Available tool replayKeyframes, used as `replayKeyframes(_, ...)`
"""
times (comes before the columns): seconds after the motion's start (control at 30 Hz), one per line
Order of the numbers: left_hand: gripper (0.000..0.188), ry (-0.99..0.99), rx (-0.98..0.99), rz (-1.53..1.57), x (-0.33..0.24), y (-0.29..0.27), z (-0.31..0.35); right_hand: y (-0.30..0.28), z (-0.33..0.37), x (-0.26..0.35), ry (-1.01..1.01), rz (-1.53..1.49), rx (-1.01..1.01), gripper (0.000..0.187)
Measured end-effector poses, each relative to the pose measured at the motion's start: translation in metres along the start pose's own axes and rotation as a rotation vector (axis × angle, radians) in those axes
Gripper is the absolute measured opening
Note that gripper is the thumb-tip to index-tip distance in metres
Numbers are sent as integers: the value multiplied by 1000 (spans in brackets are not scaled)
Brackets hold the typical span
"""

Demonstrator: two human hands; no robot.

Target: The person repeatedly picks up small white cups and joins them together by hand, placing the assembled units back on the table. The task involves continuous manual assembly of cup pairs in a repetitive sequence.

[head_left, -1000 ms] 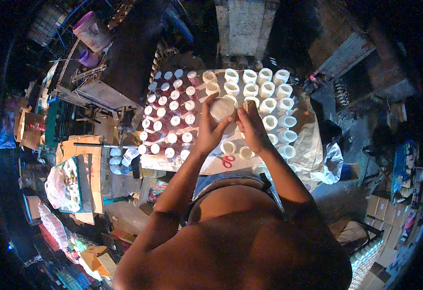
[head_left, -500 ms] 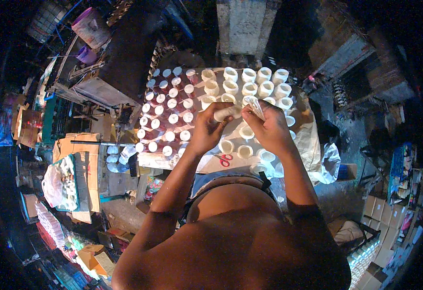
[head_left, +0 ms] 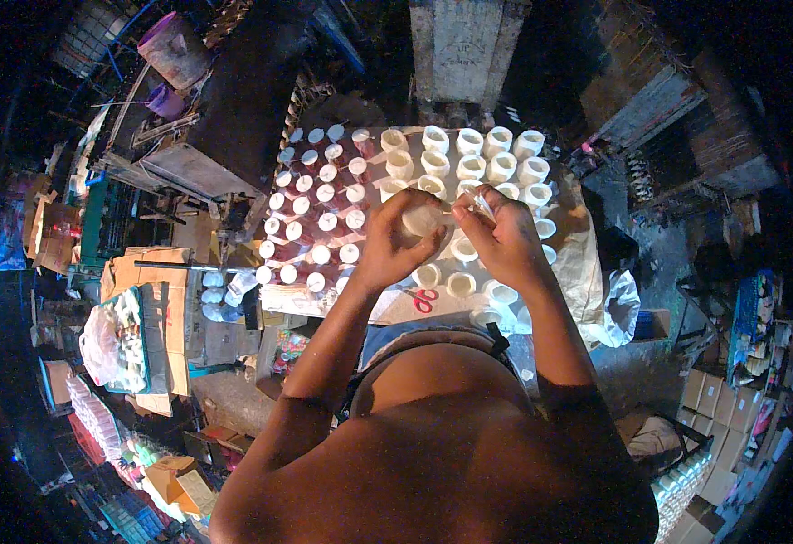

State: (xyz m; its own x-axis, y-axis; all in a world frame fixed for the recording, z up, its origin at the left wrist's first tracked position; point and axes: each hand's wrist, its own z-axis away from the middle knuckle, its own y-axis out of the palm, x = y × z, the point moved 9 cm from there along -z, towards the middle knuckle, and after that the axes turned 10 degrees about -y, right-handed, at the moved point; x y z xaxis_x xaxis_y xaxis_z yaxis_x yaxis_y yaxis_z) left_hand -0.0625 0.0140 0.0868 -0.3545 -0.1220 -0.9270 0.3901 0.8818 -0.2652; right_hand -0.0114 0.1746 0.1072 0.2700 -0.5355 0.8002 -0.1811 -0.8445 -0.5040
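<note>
Fingers of the left hand (head_left: 396, 239) were curled round a pale piece (head_left: 421, 220) above the table (head_left: 385, 311), the right hand's (head_left: 512, 238) clamped on white film (head_left: 481, 205). Reddish jars (head_left: 325, 192) seemed topped; white cups (head_left: 502, 170) were yet uncovered.

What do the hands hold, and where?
The left hand grips a pale rounded object around its side; the right hand pinches a whitish piece, exact part unclear.
</note>
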Motion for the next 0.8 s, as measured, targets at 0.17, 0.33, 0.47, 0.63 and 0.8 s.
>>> replayKeyframes(0.17, 27, -161, 47, 202, 8, 6, -1, -6, -3, 10, -39, 76, -16, 22)
replayKeyframes(0.33, 27, -130, 73, 139, 21, 11, -2, -8, -4, 18, -78, 211, 16, 26)
replayKeyframes(0.47, 30, -51, 52, -4, 6, 9, -5, -10, -4, 23, -89, 136, 39, 22)
replayKeyframes(0.63, 33, -47, 34, -182, -6, 8, -6, -14, -3, 36, -196, 229, 26, 23)
replayKeyframes(0.8, 36, 6, 21, -208, -10, 8, -7, -12, -4, 33, -223, 241, 59, 25)
